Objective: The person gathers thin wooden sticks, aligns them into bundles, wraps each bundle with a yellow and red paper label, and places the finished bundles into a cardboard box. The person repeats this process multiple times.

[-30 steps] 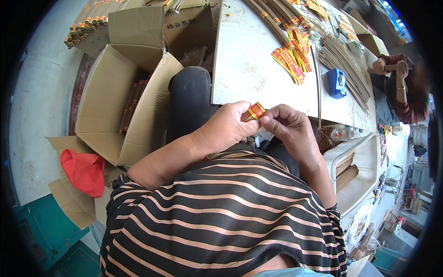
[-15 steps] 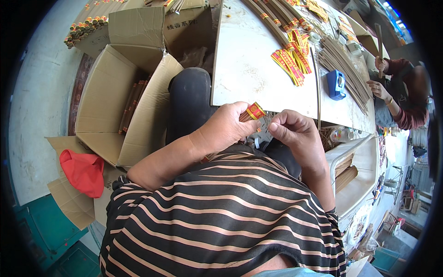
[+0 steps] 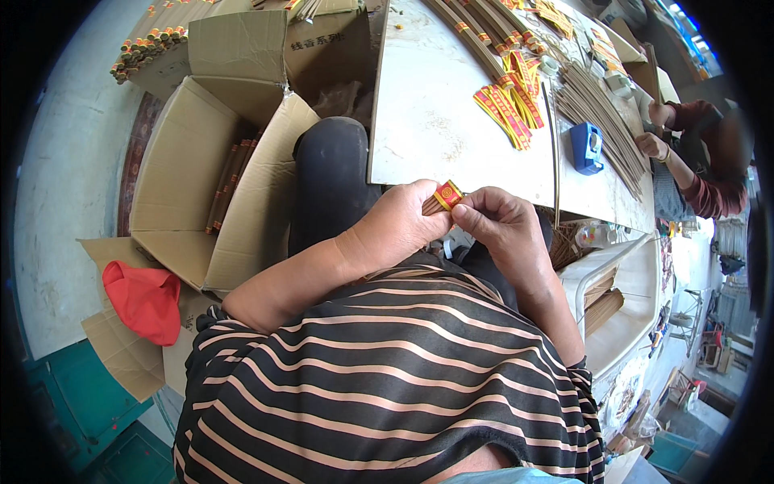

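Note:
My left hand [image 3: 397, 218] is closed round a bundle of brown incense sticks [image 3: 433, 207], just off the table's near edge. A red and yellow paper band [image 3: 448, 195] wraps the end of the bundle. Thumb and forefinger of my right hand [image 3: 501, 222] pinch together at the band's right edge and touch it. The rest of the bundle is mostly hidden under my left palm. On the table lie loose red and yellow paper bands [image 3: 504, 113], next to several longer banded bundles [image 3: 484, 48].
An open cardboard box [image 3: 173, 177] with banded bundles [image 3: 231, 185] stands at my left, a red cloth [image 3: 143, 302] beside it. On the white table [image 3: 419, 121] are a blue tape dispenser [image 3: 587, 148] and loose sticks [image 3: 601, 121]. A white tub [image 3: 637, 290] stands at right. Across the table sits another person [image 3: 701, 161].
My right hand has moved left, from apart to touching the paper band. My left hand stays nearly still. The other person's hands have shifted.

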A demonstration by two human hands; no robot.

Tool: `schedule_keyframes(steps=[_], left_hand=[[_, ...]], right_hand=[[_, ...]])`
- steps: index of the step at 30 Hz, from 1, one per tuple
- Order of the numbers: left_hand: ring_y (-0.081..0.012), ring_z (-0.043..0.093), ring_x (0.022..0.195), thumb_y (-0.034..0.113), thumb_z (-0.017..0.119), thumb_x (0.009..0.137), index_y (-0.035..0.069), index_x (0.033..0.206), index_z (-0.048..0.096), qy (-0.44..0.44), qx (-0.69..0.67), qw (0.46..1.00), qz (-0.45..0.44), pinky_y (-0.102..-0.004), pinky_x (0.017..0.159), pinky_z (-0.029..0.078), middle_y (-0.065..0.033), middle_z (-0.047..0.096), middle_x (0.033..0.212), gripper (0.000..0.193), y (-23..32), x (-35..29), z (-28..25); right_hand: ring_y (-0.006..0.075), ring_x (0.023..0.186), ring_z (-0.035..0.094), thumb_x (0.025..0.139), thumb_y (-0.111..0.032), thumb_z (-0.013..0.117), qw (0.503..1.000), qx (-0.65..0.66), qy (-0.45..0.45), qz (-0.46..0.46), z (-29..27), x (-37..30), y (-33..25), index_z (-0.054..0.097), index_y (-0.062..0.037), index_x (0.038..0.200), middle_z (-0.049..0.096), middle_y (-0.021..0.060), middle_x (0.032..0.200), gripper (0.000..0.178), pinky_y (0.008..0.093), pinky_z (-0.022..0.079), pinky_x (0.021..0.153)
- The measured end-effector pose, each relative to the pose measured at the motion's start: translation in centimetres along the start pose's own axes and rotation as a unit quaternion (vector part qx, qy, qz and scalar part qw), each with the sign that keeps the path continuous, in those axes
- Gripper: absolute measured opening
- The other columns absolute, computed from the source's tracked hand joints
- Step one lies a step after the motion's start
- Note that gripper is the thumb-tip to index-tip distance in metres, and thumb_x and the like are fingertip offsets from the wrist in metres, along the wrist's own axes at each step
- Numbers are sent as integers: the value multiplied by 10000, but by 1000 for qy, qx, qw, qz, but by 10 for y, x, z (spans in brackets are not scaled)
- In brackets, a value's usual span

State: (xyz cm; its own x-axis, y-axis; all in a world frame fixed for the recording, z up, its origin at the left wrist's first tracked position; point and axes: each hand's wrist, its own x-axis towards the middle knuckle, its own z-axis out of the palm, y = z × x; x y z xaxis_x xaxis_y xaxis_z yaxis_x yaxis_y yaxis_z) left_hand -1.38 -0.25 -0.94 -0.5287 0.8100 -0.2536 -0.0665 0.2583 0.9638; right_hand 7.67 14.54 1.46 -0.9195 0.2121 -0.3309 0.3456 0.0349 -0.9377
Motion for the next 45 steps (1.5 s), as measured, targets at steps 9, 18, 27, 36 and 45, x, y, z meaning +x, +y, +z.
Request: schedule_keyframes(steps=[9,18,27,36,45], left_hand=[[-89,508,668,175,582,865,-38,967,536,-6,5,1000,-9,-226,593,440,-61,561,763,241,2,-1,-2],[-133,530,651,196,581,834,-42,887,528,-7,15,1000,-8,-276,605,454,-123,578,731,249,5,-2,-3],[-34,443,596,186,572,879,-2,950,536,-24,-20,999,-7,-184,512,385,17,502,706,204,5,-3,-2],[-45,445,606,291,404,966,2,1015,524,-83,-154,984,-19,-166,525,384,-6,504,727,316,3,-6,-7],[-41,443,600,285,406,966,-4,1052,517,-90,-180,979,-34,-163,528,389,-13,506,742,321,1,-5,-7]], right_hand=[[43,685,508,842,-139,637,1000,1,8,8,-1,-2,-4,608,15,889,610,5,772,163,173,409,628],[49,694,523,839,-140,643,1000,-6,13,22,-3,0,0,605,23,886,616,19,775,173,173,413,628],[41,636,478,828,-130,654,999,-13,25,15,-3,1,-1,619,38,843,589,5,707,172,181,409,559],[42,646,478,828,-158,660,998,-52,17,5,-6,-2,-1,600,17,847,575,-10,718,187,175,392,581],[36,621,458,813,-187,678,995,-94,34,-15,-5,-3,0,599,17,836,561,-21,691,220,173,379,550]])
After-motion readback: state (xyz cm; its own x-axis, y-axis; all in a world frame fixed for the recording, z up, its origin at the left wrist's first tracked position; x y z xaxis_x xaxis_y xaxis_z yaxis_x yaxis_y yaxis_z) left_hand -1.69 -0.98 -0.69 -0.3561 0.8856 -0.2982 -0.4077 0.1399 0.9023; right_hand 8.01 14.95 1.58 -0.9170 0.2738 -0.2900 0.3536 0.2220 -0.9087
